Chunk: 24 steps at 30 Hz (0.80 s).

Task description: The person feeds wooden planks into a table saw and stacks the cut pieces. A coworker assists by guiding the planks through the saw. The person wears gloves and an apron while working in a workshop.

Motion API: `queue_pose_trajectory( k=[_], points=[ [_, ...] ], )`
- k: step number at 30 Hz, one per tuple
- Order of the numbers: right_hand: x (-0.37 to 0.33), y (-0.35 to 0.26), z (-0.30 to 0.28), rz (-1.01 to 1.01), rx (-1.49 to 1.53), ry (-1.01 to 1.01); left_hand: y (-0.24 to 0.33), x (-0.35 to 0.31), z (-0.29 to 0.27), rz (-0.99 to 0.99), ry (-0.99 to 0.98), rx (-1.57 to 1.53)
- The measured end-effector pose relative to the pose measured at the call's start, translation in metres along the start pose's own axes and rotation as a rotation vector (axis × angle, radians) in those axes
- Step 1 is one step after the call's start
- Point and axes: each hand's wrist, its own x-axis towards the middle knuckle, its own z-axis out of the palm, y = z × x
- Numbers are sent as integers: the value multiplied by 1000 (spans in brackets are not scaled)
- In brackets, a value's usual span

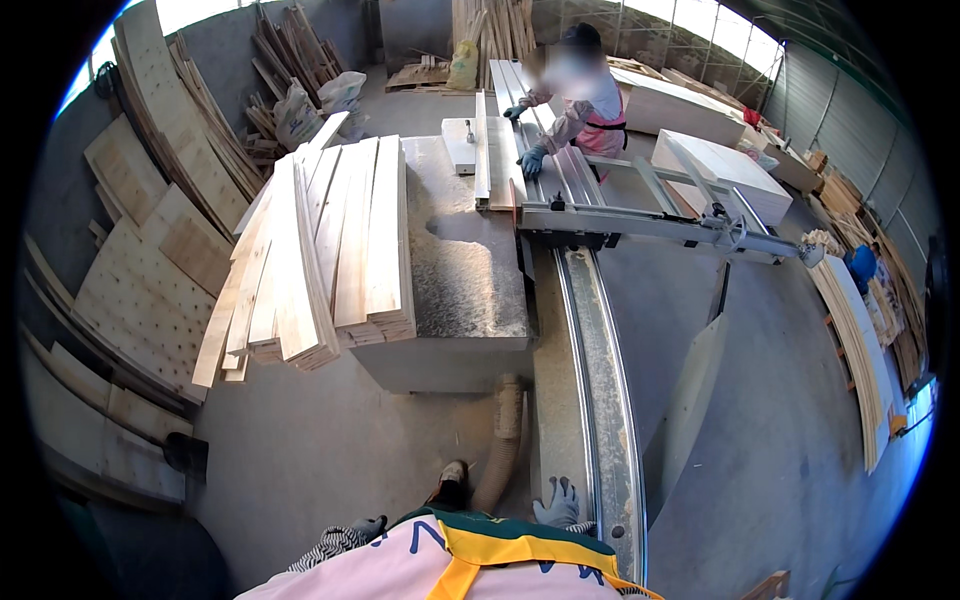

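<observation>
My right hand (558, 503), in a grey glove, has its fingers spread on the near end of the saw's frame, beside the long metal slide rail (603, 400). Nothing is in it. Low at my left side is my gloved left hand (369, 526), partly covered by my clothing; its fingers do not show clearly. Ahead stands a sliding table saw whose grey table (470, 300) is strewn with sawdust. Pale wooden planks (350, 240) lie stacked along the table's left side and overhang its near edge.
At the saw's far end, a co-worker (590, 110) has gloved hands on the sliding carriage (570, 175). A crosscut arm (670, 228) reaches right. A ribbed hose (508, 425) drops to the floor by my foot. Wooden panels (150, 270) lean leftward; boards (850, 350) are stacked at right.
</observation>
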Motion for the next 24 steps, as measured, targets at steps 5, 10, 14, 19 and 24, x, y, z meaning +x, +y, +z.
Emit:
queue_pose_trajectory(
  k=[5,10,14,19,24],
  points=[
    [24,-7,-6,-45,-39,-4,-6,1,1,-2,-15,-26],
    [85,-50,-56,-177,-121,28,-14,-1,3,11,-38,-57],
    [167,-82,-89,-302,-192,160,-11,0,-1,-80,-92,-118],
    [283,-154,-140,-409,-288,228,0,0,-17,-104,-106,-181],
    [394,-222,-179,-484,-331,344,41,-6,-49,-72,-106,-275]
  ],
)
